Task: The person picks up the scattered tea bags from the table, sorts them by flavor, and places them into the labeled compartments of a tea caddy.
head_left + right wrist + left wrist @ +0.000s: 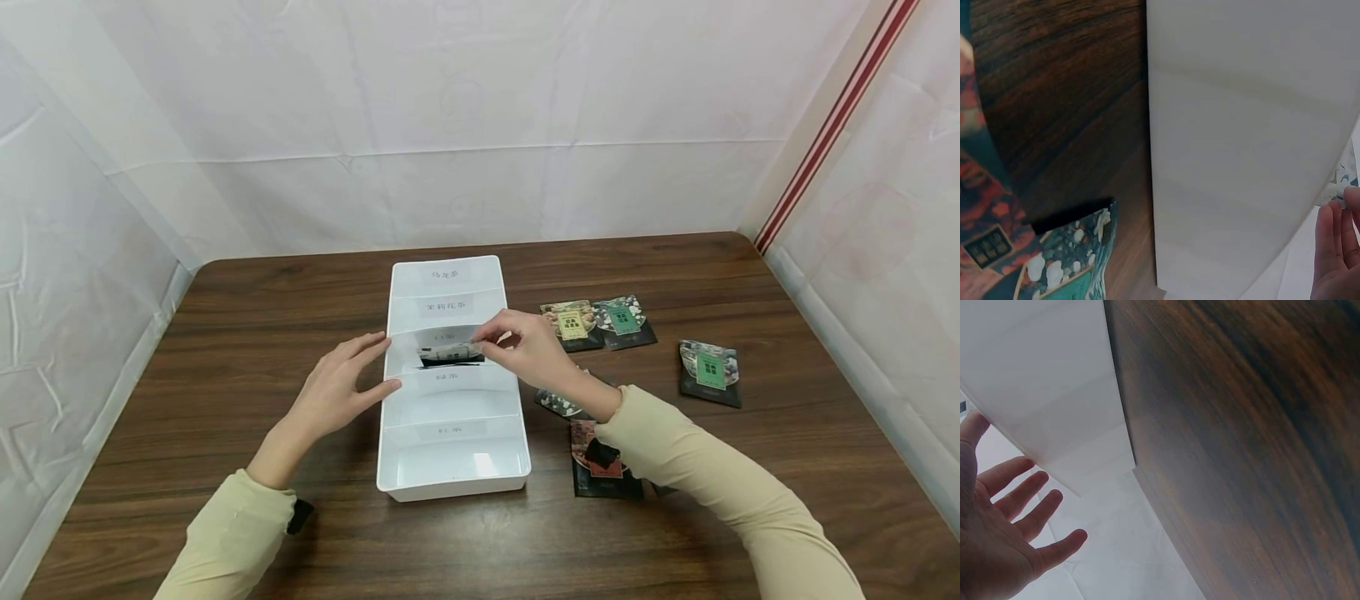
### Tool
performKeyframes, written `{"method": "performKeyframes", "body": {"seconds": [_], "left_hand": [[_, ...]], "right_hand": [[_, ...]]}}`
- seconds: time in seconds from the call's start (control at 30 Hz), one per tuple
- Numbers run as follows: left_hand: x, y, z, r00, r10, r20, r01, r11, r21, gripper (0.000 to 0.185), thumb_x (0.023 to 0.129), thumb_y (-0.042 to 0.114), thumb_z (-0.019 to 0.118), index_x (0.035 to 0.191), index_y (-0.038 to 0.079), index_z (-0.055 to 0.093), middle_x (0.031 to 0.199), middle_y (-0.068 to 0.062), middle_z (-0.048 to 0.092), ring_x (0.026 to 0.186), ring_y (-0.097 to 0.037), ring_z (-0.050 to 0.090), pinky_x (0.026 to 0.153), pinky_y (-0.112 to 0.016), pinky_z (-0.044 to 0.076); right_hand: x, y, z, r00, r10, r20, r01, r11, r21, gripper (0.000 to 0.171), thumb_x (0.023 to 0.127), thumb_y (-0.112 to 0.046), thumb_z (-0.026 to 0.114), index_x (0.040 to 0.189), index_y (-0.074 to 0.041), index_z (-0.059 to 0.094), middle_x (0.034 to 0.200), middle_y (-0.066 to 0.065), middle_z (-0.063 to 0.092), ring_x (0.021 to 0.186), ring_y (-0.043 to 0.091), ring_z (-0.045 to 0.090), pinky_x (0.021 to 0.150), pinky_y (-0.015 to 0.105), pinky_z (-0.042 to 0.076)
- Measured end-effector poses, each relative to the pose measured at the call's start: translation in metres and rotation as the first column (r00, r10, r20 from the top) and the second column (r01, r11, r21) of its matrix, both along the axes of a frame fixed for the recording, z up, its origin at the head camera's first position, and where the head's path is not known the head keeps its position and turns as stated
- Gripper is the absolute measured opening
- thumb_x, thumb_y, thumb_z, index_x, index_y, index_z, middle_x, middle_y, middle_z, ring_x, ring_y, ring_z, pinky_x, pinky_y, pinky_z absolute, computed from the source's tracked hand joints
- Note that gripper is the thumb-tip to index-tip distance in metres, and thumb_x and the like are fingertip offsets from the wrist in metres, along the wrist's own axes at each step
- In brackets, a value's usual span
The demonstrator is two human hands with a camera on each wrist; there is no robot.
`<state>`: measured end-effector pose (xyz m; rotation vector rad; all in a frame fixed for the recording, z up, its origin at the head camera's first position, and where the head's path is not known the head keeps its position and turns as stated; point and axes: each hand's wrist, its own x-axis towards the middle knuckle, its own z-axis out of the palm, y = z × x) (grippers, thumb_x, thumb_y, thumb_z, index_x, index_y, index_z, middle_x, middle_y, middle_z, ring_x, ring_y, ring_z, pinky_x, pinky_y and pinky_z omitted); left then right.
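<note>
A long white divided box point(453, 479) stands on the table, with a labelled strip at each compartment. In its middle compartment, a dark tea sachet point(450, 354) with a pale printed part stands partly inside. My right hand point(528, 346) pinches the sachet's upper right edge between thumb and fingers; the right wrist view also catches the pinched sachet point(1342, 178) past the box rim. My left hand point(341, 387), fingers spread, touches the box's left rim with fingertips and thumb. From the left wrist, that hand point(1010, 531) shows fairly straight fingers beside the box wall.
Right of the box lie a yellow-label sachet point(572, 326), a green-label sachet point(625, 322) overlapping it, and another green-label sachet point(709, 372) farther right. A red-label sachet point(588, 483) and a patterned sachet point(557, 404) are partly hidden by the right arm. White sheeting point(465, 200) surrounds the table.
</note>
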<state>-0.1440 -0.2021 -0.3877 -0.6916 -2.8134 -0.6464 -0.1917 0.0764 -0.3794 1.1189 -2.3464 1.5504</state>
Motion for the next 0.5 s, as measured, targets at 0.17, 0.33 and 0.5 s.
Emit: {"method": "performKeyframes", "body": {"seconds": [0.17, 0.33, 0.5], "left_hand": [[0.000, 0.000, 0.000, 1.000, -0.004, -0.011, 0.004, 1.000, 0.001, 0.059, 0.078, 0.031, 0.067, 0.124, -0.002, 0.049, 0.128, -0.016, 0.043, 0.115, -0.033, 0.039, 0.089, -0.053, 0.031], [0.000, 0.000, 0.001, 1.000, -0.004, -0.013, 0.004, 1.000, 0.001, 0.059, 0.078, 0.031, 0.067, 0.124, -0.002, 0.049, 0.127, -0.017, 0.044, 0.115, -0.033, 0.039, 0.089, -0.053, 0.031], [0.000, 0.000, 0.001, 1.000, -0.001, -0.009, 0.001, 1.000, -0.001, 0.060, 0.078, 0.032, 0.067, 0.124, -0.002, 0.049, 0.128, -0.016, 0.043, 0.115, -0.033, 0.039, 0.089, -0.053, 0.031]], "right_hand": [[-0.002, -0.002, -0.006, 0.999, 0.030, -0.021, -0.030, 0.999, 0.025, 0.010, 0.081, -0.002, 0.062, 0.088, -0.006, 0.068, 0.082, 0.002, 0.060, 0.075, 0.010, 0.057, 0.062, 0.021, 0.048], [0.000, -0.005, -0.009, 0.997, 0.047, -0.056, -0.042, 0.996, 0.081, 0.010, 0.081, -0.002, 0.062, 0.088, -0.005, 0.068, 0.083, 0.001, 0.062, 0.075, 0.008, 0.057, 0.063, 0.019, 0.048], [0.000, -0.006, -0.013, 0.996, 0.055, -0.072, -0.044, 0.989, 0.144, 0.011, 0.081, -0.001, 0.061, 0.090, -0.005, 0.068, 0.084, 0.002, 0.063, 0.074, 0.007, 0.058, 0.064, 0.016, 0.047]]}}
